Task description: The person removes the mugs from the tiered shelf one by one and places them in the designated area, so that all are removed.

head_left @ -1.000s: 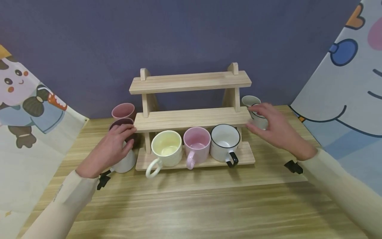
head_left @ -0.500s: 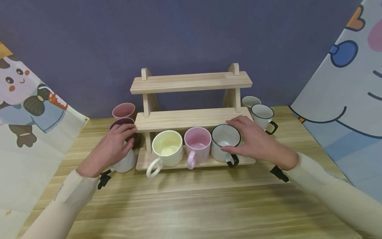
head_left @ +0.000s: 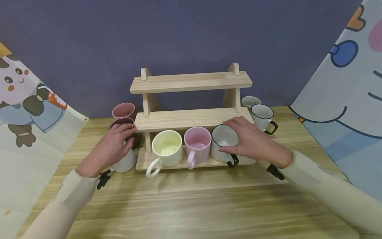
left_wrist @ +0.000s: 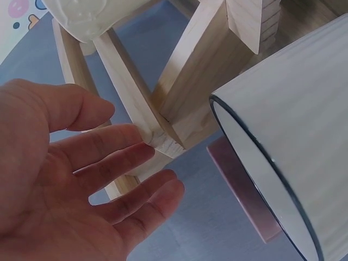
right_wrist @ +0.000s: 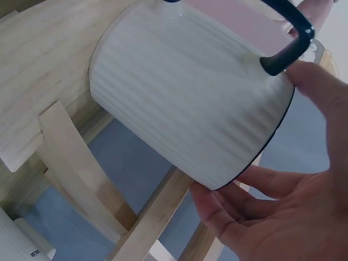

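Note:
On the bottom step of the wooden tiered shelf stands a white ribbed mug with a black rim and black handle. My right hand holds this mug by the rim, thumb on the near side and fingers on the far side. A pink mug and a pale yellow mug stand beside it in a row, handles forward. My left hand has relaxed fingers, with the fingertips right at the left end of the middle step. Below that hand, another white mug is partly hidden.
Left of the shelf, a dusty-pink cup and a dark purple cup stand on the wooden table. At right are a black-rimmed white mug and a pale cup behind it. A dark blue backdrop rises behind.
My right hand has come left and forward from the mug at the right onto the white mug on the bottom step. The left hand stays at the shelf's left end.

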`<state>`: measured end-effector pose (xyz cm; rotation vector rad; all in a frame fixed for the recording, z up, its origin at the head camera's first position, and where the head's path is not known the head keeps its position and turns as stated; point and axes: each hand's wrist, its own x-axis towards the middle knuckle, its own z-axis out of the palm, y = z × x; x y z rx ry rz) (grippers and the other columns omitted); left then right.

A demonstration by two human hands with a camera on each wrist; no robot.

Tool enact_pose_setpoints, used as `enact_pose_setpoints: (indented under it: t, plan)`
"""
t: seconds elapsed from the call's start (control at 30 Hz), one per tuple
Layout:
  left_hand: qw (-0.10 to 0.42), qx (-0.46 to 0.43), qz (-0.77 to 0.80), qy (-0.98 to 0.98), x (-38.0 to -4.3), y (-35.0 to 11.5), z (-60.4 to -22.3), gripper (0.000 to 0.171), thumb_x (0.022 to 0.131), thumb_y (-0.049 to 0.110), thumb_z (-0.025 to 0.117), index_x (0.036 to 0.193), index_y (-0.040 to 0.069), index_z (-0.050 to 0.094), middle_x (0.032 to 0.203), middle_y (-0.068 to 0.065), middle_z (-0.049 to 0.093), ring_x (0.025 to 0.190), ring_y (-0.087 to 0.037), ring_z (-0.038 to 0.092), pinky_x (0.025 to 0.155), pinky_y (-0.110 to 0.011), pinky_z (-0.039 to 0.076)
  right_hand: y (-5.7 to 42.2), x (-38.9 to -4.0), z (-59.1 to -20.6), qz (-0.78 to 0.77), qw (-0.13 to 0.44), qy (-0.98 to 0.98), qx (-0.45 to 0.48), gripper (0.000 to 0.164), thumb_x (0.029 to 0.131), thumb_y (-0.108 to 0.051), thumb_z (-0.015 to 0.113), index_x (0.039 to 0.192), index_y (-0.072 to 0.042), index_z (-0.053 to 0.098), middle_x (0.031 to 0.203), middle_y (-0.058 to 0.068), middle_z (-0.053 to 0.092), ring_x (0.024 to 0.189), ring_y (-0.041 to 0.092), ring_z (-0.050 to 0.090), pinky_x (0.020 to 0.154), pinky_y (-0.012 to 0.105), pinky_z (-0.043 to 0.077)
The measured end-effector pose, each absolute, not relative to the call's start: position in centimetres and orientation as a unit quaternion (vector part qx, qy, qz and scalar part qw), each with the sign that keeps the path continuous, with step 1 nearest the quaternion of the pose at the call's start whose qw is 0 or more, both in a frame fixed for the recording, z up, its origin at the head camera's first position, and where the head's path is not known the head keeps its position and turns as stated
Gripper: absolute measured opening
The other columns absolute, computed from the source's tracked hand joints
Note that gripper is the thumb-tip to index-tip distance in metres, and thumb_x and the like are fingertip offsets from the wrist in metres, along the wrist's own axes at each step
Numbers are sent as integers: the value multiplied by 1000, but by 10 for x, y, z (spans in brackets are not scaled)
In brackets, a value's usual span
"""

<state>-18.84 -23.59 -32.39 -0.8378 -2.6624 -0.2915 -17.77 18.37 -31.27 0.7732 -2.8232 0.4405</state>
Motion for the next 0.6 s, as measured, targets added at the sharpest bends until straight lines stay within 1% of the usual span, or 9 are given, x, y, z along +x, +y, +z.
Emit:
enact_pose_setpoints:
  t: [0.13, 0.33, 0.5, 0.6]
  plan:
    - [166, -295, -103, -935, -188, -235, -324, 35, 85, 4, 61, 118, -8, 61, 121, -23, 55, 107, -40, 48, 94, -52, 37, 184, -180, -314, 153, 95, -949, 260, 81, 66, -59, 76, 123, -3, 58, 120, 11, 52, 110, 26, 48, 86, 46, 46]
    - [167, -302, -106, -933, -189, -234, -324, 35, 85, 4, 62, 118, -8, 61, 121, -24, 55, 108, -41, 48, 94, -52, 37, 195, -180, -312, 168, 113, -942, 269, 78, 61, -50, 81, 118, 0, 62, 111, 10, 55, 104, 26, 48, 81, 45, 46]
    - [184, -309, -109, -927, -191, -236, -324, 34, 82, 2, 63, 114, -9, 62, 118, -24, 57, 106, -41, 49, 93, -52, 37, 211, -171, -305, 164, 130, -941, 264, 72, 59, -44, 83, 116, -4, 64, 110, 6, 53, 104, 23, 48, 78, 44, 46]
    - [190, -311, -113, -924, -191, -236, -324, 33, 82, 1, 63, 113, -9, 63, 116, -24, 58, 105, -40, 49, 92, -52, 38, 223, -165, -302, 157, 139, -941, 265, 70, 59, -41, 83, 115, -4, 65, 111, 6, 52, 104, 24, 48, 79, 45, 45]
